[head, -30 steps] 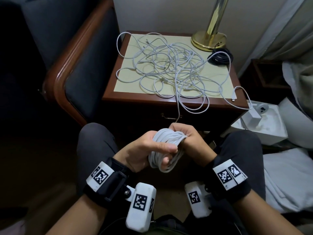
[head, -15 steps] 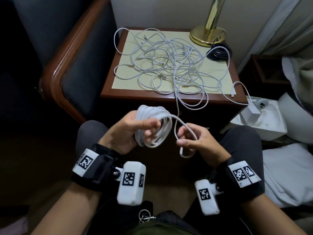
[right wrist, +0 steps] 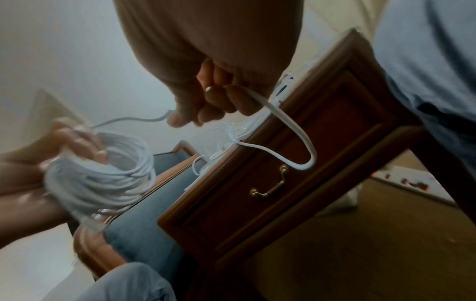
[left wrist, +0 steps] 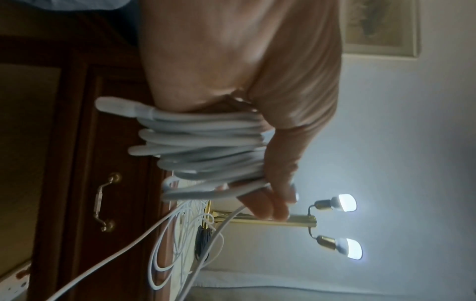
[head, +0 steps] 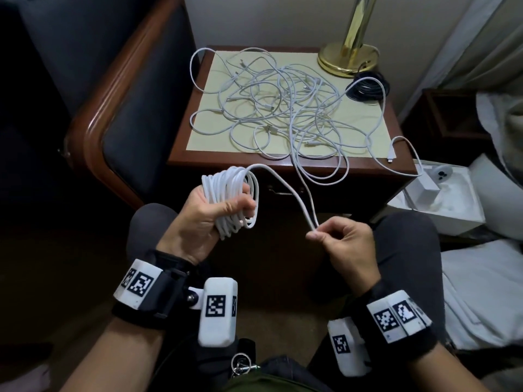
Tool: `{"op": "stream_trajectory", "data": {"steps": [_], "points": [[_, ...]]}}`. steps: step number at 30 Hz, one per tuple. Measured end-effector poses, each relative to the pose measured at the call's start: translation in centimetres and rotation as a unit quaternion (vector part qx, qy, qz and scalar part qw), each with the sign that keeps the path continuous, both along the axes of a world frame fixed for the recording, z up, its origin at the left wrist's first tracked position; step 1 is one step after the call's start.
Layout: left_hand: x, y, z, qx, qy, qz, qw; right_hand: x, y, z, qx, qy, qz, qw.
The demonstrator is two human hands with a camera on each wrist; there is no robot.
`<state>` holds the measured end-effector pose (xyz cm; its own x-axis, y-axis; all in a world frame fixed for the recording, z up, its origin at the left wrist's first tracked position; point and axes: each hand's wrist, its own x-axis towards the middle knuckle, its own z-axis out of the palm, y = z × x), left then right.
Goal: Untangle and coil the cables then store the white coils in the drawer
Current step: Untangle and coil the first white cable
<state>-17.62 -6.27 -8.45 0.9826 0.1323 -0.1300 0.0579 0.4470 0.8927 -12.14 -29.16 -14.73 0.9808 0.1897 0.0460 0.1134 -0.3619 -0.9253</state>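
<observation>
My left hand grips a white coil of several loops wound around its fingers; the left wrist view shows the coil under the thumb. One white strand runs from the coil to my right hand, which pinches it between thumb and forefinger; the right wrist view shows the strand looping below the hand. From there the strand goes up to the tangled white cables on the nightstand. The drawer with its brass handle is closed.
A brass lamp base and a black cable coil sit at the nightstand's back right. A dark padded chair stands left of the nightstand. A white charger lies in a white box on the right.
My hands have moved apart: the left went up and left with the coil, the right pulled a length of the strand out to the right.
</observation>
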Motion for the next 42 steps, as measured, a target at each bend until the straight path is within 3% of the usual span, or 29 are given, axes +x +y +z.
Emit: {"op": "stream_trajectory", "data": {"steps": [5,7,10,14,19,23,27,31,34,38,42], "points": [[0.2,-1.5,0.9,0.086,0.048,-0.013,0.995,-1.8,1.7,1.8,-0.111,0.018,0.216,0.970],[0.2,-2.1,1.1,0.109,0.064,-0.035,0.991,-2.2,2.3,3.0,-0.109,0.036,0.293,0.949],[0.1,-2.7,1.0,0.155,0.087,-0.091,0.980,-2.1,2.8,4.8,-0.046,0.092,0.344,0.933],[0.0,-3.0,0.1,0.162,0.124,-0.108,0.973,-1.4,2.9,5.7,0.066,0.131,0.319,0.937],[0.0,-3.0,0.8,0.100,0.144,-0.159,0.972,-0.8,1.6,5.4,0.132,0.079,0.257,0.954],[0.3,-1.7,0.8,0.100,0.151,-0.150,0.972,-0.1,-0.2,4.9,0.115,0.070,0.257,0.957],[0.3,-0.8,0.9,0.097,0.156,-0.123,0.975,0.5,-1.3,4.8,0.128,0.052,0.195,0.971],[0.1,-1.0,0.6,0.093,0.152,-0.104,0.978,0.2,-0.6,4.9,0.039,-0.014,0.171,0.984],[0.0,-0.8,0.2,0.099,0.161,-0.096,0.977,-0.3,-0.1,5.2,-0.035,-0.034,0.238,0.970],[-0.3,0.0,-0.2,0.077,0.164,-0.099,0.978,0.2,-0.1,5.4,-0.105,0.043,0.291,0.950],[-0.2,0.8,-0.9,0.056,0.169,-0.032,0.984,0.7,-0.2,5.7,-0.185,0.120,0.317,0.922]]}}
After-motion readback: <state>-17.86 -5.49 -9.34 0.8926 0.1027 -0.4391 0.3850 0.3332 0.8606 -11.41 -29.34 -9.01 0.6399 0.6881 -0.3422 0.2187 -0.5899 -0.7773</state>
